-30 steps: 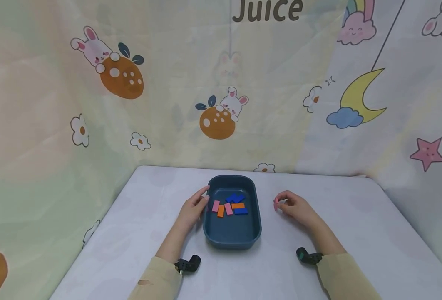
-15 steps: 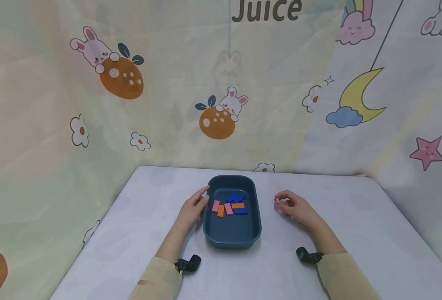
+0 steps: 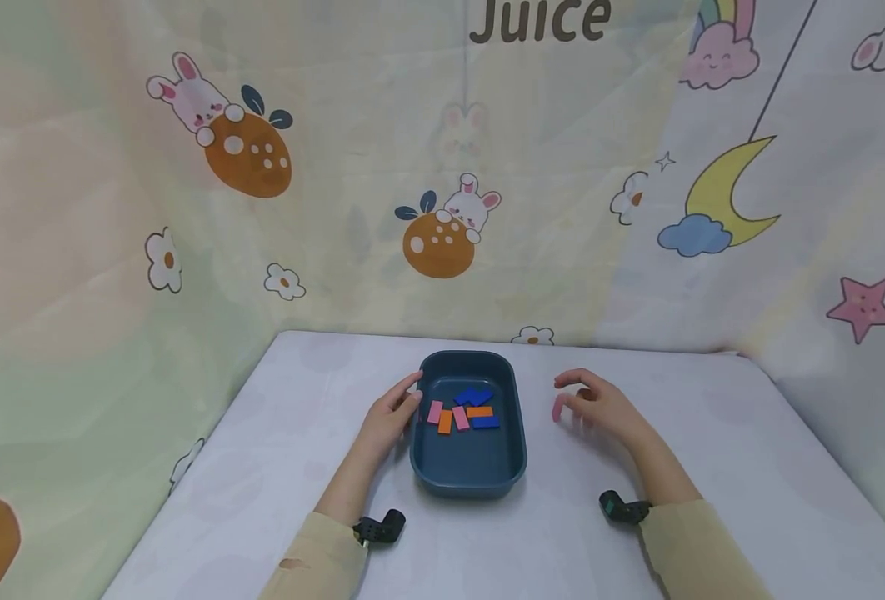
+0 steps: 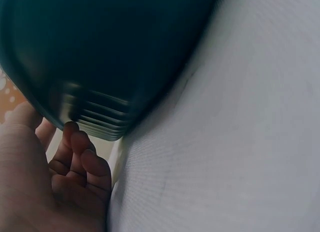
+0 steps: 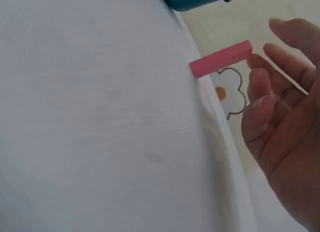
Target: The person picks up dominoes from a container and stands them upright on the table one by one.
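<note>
A dark teal tray [image 3: 468, 475] stands mid-table in the head view, with several flat blocks inside. Among them are pink blocks [image 3: 461, 418], orange blocks [image 3: 445, 422] and blue blocks [image 3: 485, 422]. My left hand [image 3: 386, 421] rests at the tray's left side, thumb and index finger touching its rim; its other fingers bend loosely below the rim in the left wrist view. Right of the tray, a pink block [image 5: 221, 58] stands on end on the table. Around it, my right hand [image 3: 603, 408] has its thumb and fingers spread apart, without gripping the block.
A white cloth [image 3: 547, 533] covers the table. A printed curtain [image 3: 352, 150] rises behind its back edge. Black wrist cameras sit on the left wrist [image 3: 380, 527] and the right wrist [image 3: 624, 508].
My right hand has let go of the pink block; its fingers have spread and lifted slightly, and the block stays upright. The left hand and the tray keep their places.
</note>
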Demonstrator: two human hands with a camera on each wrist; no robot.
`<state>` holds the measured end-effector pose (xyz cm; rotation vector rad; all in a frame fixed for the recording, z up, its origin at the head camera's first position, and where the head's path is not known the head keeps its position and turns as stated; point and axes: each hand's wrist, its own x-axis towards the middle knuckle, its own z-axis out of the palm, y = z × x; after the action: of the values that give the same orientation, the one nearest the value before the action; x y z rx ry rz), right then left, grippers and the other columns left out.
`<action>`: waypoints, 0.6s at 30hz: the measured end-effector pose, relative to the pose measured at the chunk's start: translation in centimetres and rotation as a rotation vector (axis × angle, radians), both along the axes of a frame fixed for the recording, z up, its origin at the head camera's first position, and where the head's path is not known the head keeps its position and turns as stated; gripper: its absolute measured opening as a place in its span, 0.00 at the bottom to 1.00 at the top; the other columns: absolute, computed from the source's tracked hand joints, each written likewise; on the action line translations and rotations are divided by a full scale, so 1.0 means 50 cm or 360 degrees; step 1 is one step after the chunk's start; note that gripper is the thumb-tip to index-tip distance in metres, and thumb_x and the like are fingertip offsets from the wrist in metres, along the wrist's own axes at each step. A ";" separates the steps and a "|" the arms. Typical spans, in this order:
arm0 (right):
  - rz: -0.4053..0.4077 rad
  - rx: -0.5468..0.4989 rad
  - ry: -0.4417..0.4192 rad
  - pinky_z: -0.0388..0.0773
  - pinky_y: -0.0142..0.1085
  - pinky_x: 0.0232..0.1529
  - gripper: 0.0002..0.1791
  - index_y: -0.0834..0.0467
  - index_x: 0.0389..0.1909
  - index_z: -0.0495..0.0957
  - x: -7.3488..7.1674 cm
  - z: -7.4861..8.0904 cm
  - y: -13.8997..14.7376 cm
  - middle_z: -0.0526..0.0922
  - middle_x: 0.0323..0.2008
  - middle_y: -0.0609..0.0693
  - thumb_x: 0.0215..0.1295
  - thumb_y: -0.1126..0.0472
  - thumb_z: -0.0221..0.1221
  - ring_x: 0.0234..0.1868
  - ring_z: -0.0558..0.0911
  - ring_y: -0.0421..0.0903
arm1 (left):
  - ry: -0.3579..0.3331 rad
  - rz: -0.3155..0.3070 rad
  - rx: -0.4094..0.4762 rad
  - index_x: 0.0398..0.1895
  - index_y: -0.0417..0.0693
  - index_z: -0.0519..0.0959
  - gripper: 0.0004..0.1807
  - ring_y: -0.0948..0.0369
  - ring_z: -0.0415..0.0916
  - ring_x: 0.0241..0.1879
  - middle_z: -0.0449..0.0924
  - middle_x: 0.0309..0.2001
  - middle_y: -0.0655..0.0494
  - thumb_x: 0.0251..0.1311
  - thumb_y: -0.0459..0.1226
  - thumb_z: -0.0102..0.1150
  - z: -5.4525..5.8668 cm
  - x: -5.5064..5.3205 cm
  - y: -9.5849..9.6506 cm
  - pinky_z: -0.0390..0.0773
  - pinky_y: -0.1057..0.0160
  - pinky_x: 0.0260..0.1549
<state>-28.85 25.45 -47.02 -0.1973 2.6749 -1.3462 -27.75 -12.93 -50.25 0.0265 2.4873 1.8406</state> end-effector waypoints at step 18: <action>0.0557 0.0092 0.0053 0.80 0.44 0.38 0.21 0.50 0.58 0.77 -0.077 0.155 -0.190 0.81 0.47 0.52 0.67 0.49 0.62 0.33 0.79 0.52 | 0.0032 -0.0004 -0.0013 0.65 0.81 0.70 0.22 0.54 0.73 0.34 0.77 0.40 0.53 0.68 0.55 0.54 -0.002 -0.002 -0.004 0.74 0.63 0.32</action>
<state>-32.69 15.93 -39.26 -0.6516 2.5440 -1.1637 -27.84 -13.15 -50.36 0.0477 2.5070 1.8381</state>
